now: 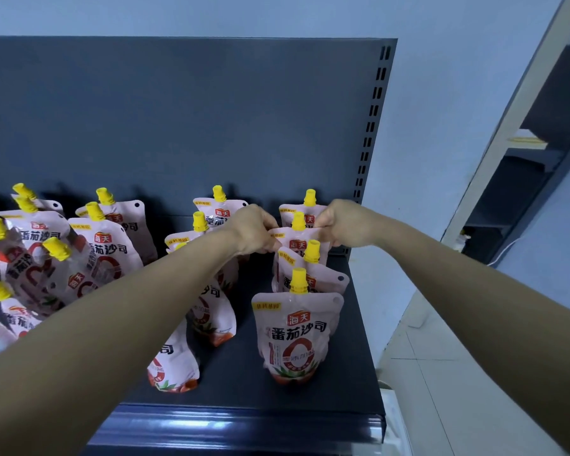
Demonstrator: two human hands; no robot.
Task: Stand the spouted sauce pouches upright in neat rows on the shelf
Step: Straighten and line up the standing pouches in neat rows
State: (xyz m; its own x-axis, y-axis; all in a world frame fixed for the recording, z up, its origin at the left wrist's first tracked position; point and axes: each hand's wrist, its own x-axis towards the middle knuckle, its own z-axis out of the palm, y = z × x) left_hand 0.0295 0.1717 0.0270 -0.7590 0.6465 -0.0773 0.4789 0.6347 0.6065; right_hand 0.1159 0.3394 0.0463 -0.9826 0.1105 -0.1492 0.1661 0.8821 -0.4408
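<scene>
Your left hand [255, 229] and right hand [338, 222] pinching top corners of one sauce pouch [297, 240], fingers clamped on it, pouch upright, second from back in rightmost row on dark shelf [349, 366], other pouches [79, 255] crowded left

The dark shelf [349, 366] carries pink spouted sauce pouches [297, 337] with yellow caps, standing on its flat board. Just below and behind the fingers [321, 225] a row of four stands upright near the shelf's right edge. Left of the fingers a second row stands, and further left more pouches lean untidily against each other.
</scene>
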